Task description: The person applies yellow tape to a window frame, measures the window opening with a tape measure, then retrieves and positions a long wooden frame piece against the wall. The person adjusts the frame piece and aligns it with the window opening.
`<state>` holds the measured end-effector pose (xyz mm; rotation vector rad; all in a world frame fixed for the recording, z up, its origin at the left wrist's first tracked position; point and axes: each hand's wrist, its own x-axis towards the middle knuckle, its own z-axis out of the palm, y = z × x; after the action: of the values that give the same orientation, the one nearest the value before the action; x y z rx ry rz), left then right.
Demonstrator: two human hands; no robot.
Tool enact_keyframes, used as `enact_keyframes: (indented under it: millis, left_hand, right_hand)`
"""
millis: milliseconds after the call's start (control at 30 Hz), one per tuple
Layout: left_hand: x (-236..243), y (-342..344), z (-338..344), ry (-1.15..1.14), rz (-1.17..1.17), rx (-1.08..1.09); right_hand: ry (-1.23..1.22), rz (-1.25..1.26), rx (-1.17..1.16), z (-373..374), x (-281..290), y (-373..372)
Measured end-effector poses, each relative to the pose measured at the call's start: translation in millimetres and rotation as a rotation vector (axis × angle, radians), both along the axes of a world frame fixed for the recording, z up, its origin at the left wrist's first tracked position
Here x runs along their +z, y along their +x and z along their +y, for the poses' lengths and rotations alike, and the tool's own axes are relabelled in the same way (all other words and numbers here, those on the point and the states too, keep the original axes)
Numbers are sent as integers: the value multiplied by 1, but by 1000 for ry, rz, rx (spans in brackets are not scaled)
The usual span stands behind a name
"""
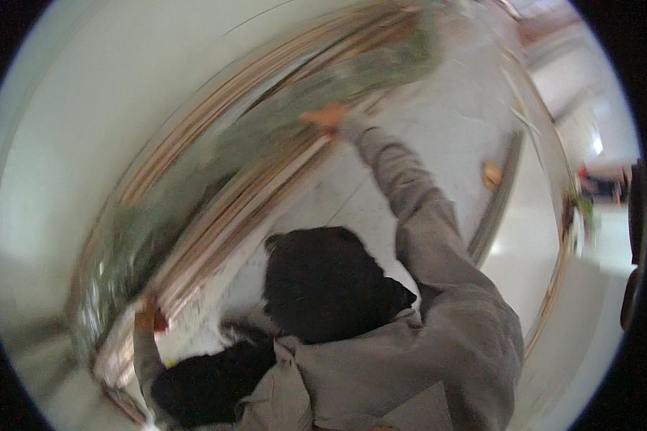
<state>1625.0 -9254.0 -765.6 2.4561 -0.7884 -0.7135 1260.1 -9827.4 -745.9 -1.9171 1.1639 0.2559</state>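
Note:
A bundle of long, thin brown strips (223, 208), wood-like in look, runs from the lower left to the upper middle. My left hand (149, 314) is closed on its near end. Farther up the same bundle, my right hand (326, 117) grips the strips with the arm stretched out and the thumb lying across the top. Greenish, see-through plastic wrap (266, 118) lies alongside and partly over the strips. Motion blur hides the exact finger positions.
More brown strips (216, 108) lie behind the wrap against a pale wall (72, 122). Under me is a light grey floor (446, 136). A dark strip (499, 194) and a small tan object (491, 174) lie to the right. My knees in dark trousers (323, 280) are bent below.

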Motion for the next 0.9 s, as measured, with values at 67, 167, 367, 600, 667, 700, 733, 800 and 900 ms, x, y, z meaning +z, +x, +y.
enact_keyframes:
  millis: [67,167,367,600,667,700,733,800,900]
  left_hand:
    - [-1,3,27,38,-93,-5]
    - [-21,-3,79,180,-208,-32]
    - [-99,-31,134,394,-164,30]
    - [-88,-89,121,-255,85,917]
    - [-81,-90,106,-255,287,977]
    - [-86,-89,99,-275,182,986]
    - [-80,-84,86,-324,189,1002]
    - [-66,-79,76,-390,246,1004]
    - [-77,-79,88,-439,304,985]
  right_hand:
    - [137,-67,-238,-31,-44,9]
    - [226,-340,-376,-92,-71,58]
    - [550,-790,-472,-148,-33,200]
    - [400,-65,590,96,-17,318]
    - [228,73,922,202,21,325]
    - [139,106,1097,247,39,328]
    - [30,112,1217,280,50,328]
    - [-172,103,1400,333,54,329]
    - [-363,39,1564,404,7,346]
